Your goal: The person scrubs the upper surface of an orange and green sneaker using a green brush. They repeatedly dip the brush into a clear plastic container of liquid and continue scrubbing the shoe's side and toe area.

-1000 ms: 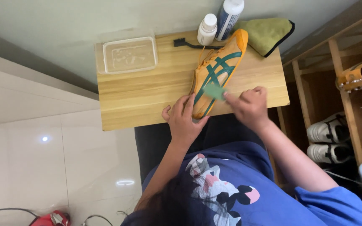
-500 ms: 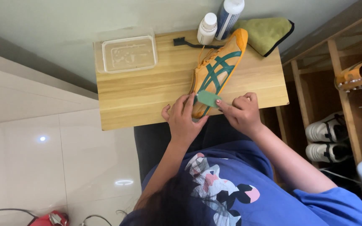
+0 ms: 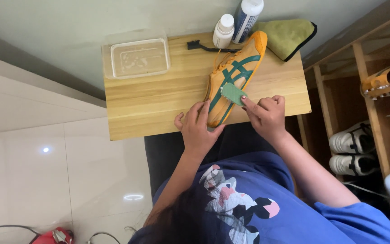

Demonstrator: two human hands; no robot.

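We note 2 hands at the near edge of the wooden table [image 3: 159, 104]. The left hand [image 3: 198, 129] lies with fingers spread and curled over the near end of the orange shoe with green stripes [image 3: 231, 79], pinning it against the tabletop close to the table's front edge. The right hand [image 3: 267, 115] is closed in a pinch on a small green pad [image 3: 234, 93], which it presses to the side of the shoe about midway along; this hand is the nearer to the middle of the shoe, the left hand the nearer to its near end.

The shoe lies on its side, its long axis running diagonally away from us, from the near edge by the left hand up and to the right toward the far side of the table. We find open tabletop to the left of the shoe and a narrower bare strip to its right, ending at the right edge.

Farther off, we record a clear plastic tray [image 3: 137, 58] at the far left corner, well apart from the shoe. A black brush [image 3: 204, 46], a small white bottle [image 3: 224, 30] and a taller bottle [image 3: 246, 19] stand near the shoe's far end. A green cloth [image 3: 287, 36] lies just beside that end. A wooden shoe rack [image 3: 366, 113] with 4 or more shoes stands to the right.
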